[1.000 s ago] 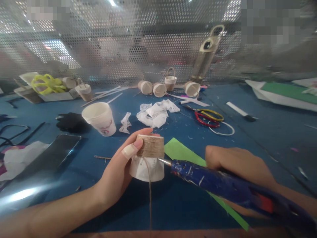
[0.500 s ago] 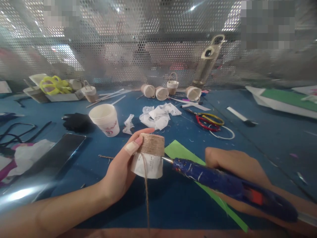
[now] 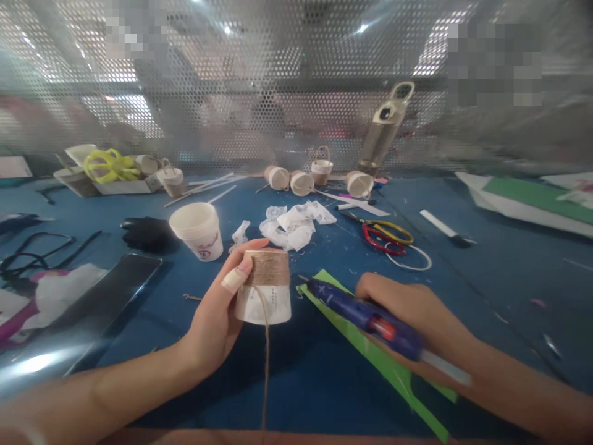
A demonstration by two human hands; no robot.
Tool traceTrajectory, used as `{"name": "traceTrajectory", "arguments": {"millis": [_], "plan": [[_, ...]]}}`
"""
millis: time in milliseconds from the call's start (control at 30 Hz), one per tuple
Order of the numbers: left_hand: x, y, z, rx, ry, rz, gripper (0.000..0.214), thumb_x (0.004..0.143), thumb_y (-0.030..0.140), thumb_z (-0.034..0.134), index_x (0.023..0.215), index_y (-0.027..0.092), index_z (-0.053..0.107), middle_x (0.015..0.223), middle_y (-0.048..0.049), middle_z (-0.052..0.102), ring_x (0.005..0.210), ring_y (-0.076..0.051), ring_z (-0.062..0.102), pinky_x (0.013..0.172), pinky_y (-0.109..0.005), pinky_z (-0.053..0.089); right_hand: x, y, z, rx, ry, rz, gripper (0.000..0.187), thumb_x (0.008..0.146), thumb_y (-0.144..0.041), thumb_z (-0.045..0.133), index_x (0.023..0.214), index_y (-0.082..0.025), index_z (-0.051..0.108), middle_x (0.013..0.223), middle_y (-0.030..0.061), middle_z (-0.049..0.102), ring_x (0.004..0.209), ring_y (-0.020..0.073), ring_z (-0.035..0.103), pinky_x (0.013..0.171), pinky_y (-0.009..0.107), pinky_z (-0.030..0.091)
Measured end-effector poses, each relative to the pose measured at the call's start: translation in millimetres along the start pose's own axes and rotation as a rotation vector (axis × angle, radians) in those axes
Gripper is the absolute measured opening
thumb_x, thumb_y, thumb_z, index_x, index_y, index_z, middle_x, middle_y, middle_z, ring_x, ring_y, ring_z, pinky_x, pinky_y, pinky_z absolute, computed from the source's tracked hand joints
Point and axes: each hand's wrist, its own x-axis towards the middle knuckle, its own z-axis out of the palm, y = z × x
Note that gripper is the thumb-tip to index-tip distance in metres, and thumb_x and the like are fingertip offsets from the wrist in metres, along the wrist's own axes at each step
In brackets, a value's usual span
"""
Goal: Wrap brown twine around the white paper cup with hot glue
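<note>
My left hand (image 3: 222, 303) grips a small white paper cup (image 3: 273, 306), held upside down, its upper part wrapped in brown twine (image 3: 269, 269). A loose length of the twine hangs down from the cup's side toward the table's front edge. In my right hand (image 3: 407, 315) is a blue hot glue gun (image 3: 352, 306), its metal tip pointing left, a short gap away from the cup. A glue stick sticks out of its back end. Below the glue gun lies a strip of green paper (image 3: 384, 364).
Stacked paper cups (image 3: 197, 228) and crumpled white lace (image 3: 296, 224) lie beyond my left hand. Scissors (image 3: 384, 238) are right of the lace. Twine-wrapped cups (image 3: 302, 183) and a bottle (image 3: 382, 133) stand along the perforated screen (image 3: 264, 117). A dark phone-like slab (image 3: 125, 278) lies left.
The glue gun's tip has drawn back from the cup and now hangs apart from it. The cup in my left hand has shifted slightly left.
</note>
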Motion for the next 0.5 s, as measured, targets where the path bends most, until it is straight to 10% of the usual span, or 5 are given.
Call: {"name": "traceTrajectory", "arguments": {"millis": [267, 400, 500], "plan": [[1, 2, -1.7, 0.002, -0.033, -0.024, 0.037, 0.090, 0.045, 0.074, 0.121, 0.024, 0.071, 0.122, -0.0081, 0.077, 0.101, -0.026, 0.070, 0.075, -0.031, 0.055, 6, 25, 3, 0.004, -0.134, 0.235, 0.027, 0.089, -0.029, 0.062, 0.114, -0.018, 0.057, 0.118, 0.0128, 0.066, 0.082, 0.0245, 0.072, 0.067, 0.037, 0.054], [1, 1, -1.4, -0.010, -0.065, -0.007, 0.031, 0.090, 0.041, 0.076, 0.116, 0.024, 0.072, 0.121, -0.0076, 0.077, 0.101, -0.024, 0.070, 0.078, -0.031, 0.055, 7, 20, -19, 0.134, -0.131, 0.248, 0.032, 0.093, -0.042, 0.065, 0.118, -0.021, 0.063, 0.125, 0.0121, 0.068, 0.112, 0.0297, 0.068, 0.091, 0.047, 0.055], [0, 0, -0.6, -0.004, -0.085, 0.034, 0.030, 0.090, 0.040, 0.077, 0.114, 0.024, 0.073, 0.120, -0.0067, 0.077, 0.104, -0.024, 0.069, 0.084, -0.032, 0.053, 3, -8, -26, 0.312, -0.056, 0.333, 0.018, 0.100, -0.041, 0.057, 0.106, -0.025, 0.064, 0.116, 0.0070, 0.072, 0.096, 0.0236, 0.068, 0.084, 0.043, 0.054]]}}
